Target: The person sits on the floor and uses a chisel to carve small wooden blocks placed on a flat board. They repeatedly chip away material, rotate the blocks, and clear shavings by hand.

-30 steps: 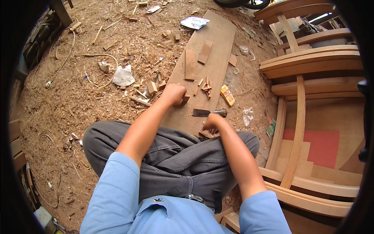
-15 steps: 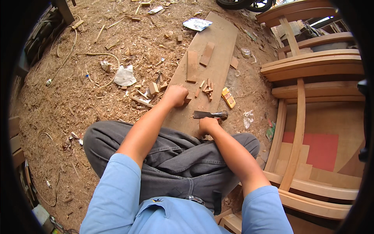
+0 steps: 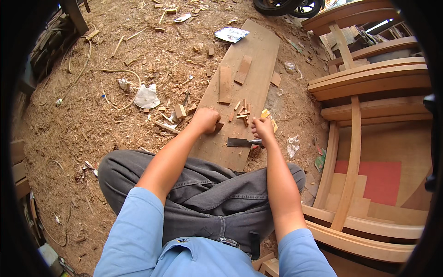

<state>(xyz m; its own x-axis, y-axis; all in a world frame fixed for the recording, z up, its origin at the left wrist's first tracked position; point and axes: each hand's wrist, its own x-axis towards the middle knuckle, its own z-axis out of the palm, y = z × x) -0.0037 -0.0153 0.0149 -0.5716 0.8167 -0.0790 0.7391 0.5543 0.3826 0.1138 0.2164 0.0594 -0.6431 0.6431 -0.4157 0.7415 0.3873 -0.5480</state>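
My left hand (image 3: pixel 206 121) is closed around a small brown wood block (image 3: pixel 220 125), resting on the long wooden board (image 3: pixel 210 147). Fingers pinched together, my right hand (image 3: pixel 263 129) hovers at the board's right edge, beside a pile of short wood sticks (image 3: pixel 242 112). Whatever it may hold is too small to make out. A wide-bladed chisel (image 3: pixel 238 142) lies across the board just below, its handle partly hidden by my right hand and wrist. A yellow packet (image 3: pixel 274 123) shows behind that hand.
Two flat wood pieces (image 3: pixel 225 85) (image 3: pixel 243 69) lie farther up the board, near a white-blue plastic packet (image 3: pixel 232 34). Wooden frames (image 3: pixel 369 76) are stacked on the right. Shavings and offcuts (image 3: pixel 180 111) cover the ground at left. A wheel (image 3: pixel 277 5) stands at the far edge.
My right hand has moved forward and to the right, from below the chisel to beside the stick pile. My left hand stays on the wood block.
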